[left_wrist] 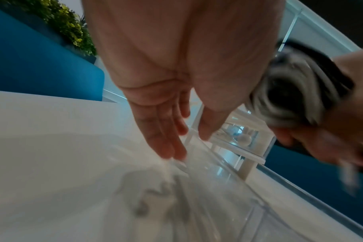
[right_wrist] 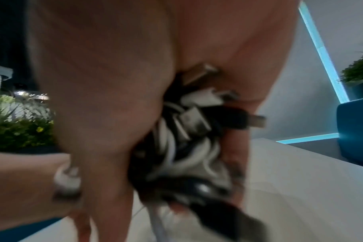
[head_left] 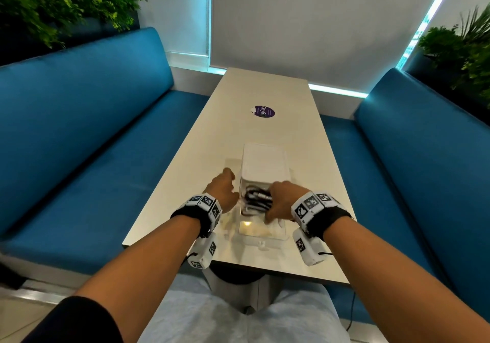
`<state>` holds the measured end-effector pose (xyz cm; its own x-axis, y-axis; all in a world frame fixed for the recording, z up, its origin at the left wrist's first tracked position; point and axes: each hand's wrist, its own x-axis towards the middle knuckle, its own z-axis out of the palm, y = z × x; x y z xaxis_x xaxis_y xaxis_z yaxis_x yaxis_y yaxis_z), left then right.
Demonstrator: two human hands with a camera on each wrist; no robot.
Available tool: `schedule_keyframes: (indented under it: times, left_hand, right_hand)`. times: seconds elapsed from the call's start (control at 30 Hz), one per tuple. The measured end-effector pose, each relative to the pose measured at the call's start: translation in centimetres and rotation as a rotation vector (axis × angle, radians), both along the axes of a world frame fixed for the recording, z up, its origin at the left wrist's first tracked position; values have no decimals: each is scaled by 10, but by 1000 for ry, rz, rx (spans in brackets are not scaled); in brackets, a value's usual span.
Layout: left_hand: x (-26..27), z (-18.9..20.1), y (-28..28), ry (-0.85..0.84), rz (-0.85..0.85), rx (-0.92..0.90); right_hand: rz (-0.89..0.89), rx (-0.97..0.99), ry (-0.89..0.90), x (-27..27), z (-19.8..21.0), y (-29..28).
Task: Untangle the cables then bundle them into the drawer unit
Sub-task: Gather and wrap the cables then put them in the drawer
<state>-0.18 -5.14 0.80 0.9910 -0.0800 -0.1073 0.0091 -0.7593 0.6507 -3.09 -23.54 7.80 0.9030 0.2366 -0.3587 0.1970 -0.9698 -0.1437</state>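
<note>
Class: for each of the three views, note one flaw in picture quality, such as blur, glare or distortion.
Head view: wide-angle bending curves the benches, and glare sits on the clear drawer. Left wrist view: the cable bundle is motion-blurred. Right wrist view: dim, the right hand and cables smeared.

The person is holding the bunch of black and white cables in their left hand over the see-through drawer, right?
Not quite: it is the right hand that grips the bunch of black and white cables over the see-through drawer. The left hand holds nothing, its fingers straight beside the drawer. The head view shows this, and the right wrist view shows the cables in the fist.
</note>
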Motion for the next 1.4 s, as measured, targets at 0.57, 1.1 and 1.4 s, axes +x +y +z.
schedule_keyframes:
  times: [0.57,1.1,1.4]
  left_hand:
    - [-5,-8,-7,181,-105,11]
    - [-5,5,-24,96,-225,10]
    - [-3,2,-27,87,-229,84]
  right_hand:
    - [-60,-149,-213,-22,-37,13]
    - [-297,100,-106,-3,-51,19]
    - [-302,266,112,-3,-57,15]
